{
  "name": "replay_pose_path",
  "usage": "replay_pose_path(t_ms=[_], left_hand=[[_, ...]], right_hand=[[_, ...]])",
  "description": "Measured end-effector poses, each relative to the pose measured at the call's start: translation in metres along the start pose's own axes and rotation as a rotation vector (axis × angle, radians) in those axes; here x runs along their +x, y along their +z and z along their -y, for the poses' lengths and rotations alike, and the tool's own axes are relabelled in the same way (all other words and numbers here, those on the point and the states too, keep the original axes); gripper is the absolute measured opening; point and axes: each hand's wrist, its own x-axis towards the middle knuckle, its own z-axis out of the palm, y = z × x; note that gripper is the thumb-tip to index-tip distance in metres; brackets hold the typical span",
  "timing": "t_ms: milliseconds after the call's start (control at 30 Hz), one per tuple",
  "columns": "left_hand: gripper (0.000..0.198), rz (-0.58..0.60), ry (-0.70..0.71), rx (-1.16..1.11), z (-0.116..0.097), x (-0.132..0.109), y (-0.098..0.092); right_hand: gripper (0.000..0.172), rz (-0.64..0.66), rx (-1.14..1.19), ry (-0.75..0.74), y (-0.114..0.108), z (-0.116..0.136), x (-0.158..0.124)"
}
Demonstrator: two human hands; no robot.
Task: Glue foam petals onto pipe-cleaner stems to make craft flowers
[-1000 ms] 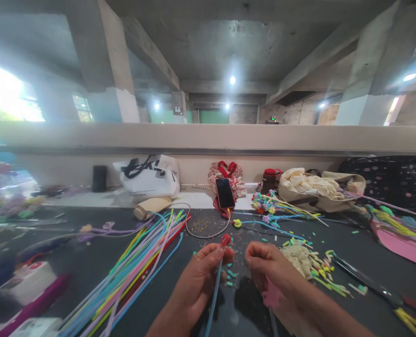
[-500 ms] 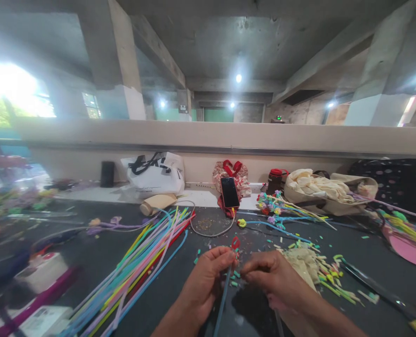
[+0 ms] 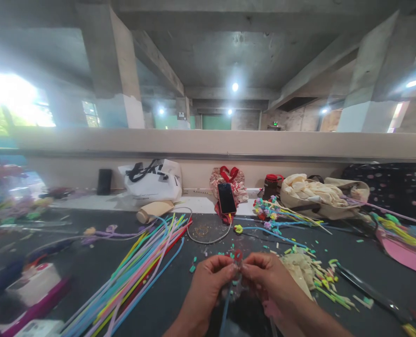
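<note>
My left hand (image 3: 209, 288) pinches a blue pipe cleaner (image 3: 225, 309) between thumb and forefinger, its length hanging down toward me. A small looped piece of red pipe cleaner (image 3: 237, 255) sticks up above the pinch. My right hand (image 3: 271, 276) is closed too, its thumb and fingertip meeting those of the left at the base of the red loop. The exact join is hidden by the fingers and slightly blurred. Small green clippings (image 3: 193, 267) lie around the hands on the dark table (image 3: 179, 304).
On the left lies a bundle of coloured pipe cleaners (image 3: 134, 276). A phone (image 3: 226, 199) on a cable leans at the back. To the right are a crumpled cloth (image 3: 299, 271), scattered clippings (image 3: 325, 281), finished-looking small flowers (image 3: 267, 210) and a beige bag (image 3: 320, 203).
My right hand has moved left and up to meet my left hand at the red loop; before, a gap lay between them. The view has tilted slightly upward.
</note>
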Motion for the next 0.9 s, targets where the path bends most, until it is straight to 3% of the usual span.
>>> replay_pose_path(t_ms=[233, 400, 667, 767, 900], left_hand=[[0.020, 0.024, -0.002, 0.058, -0.004, -0.001, 0.000], [0.021, -0.040, 0.016, 0.133, -0.002, 0.000, 0.003], [0.022, -0.045, 0.006, 0.028, -0.004, 0.004, -0.003], [0.023, -0.038, -0.021, -0.027, -0.006, 0.003, -0.005], [0.024, 0.031, -0.021, -0.100, -0.005, 0.003, -0.007]], right_hand=[[0.026, -0.024, 0.057, 0.039, 0.006, 0.002, -0.002], [0.020, -0.064, -0.116, -0.093, 0.009, 0.001, -0.001], [0.016, -0.159, -0.220, -0.170, -0.023, 0.016, 0.005], [0.014, -0.146, -0.248, -0.152, -0.026, 0.018, 0.006], [0.020, -0.064, -0.306, -0.120, -0.016, 0.010, 0.006]])
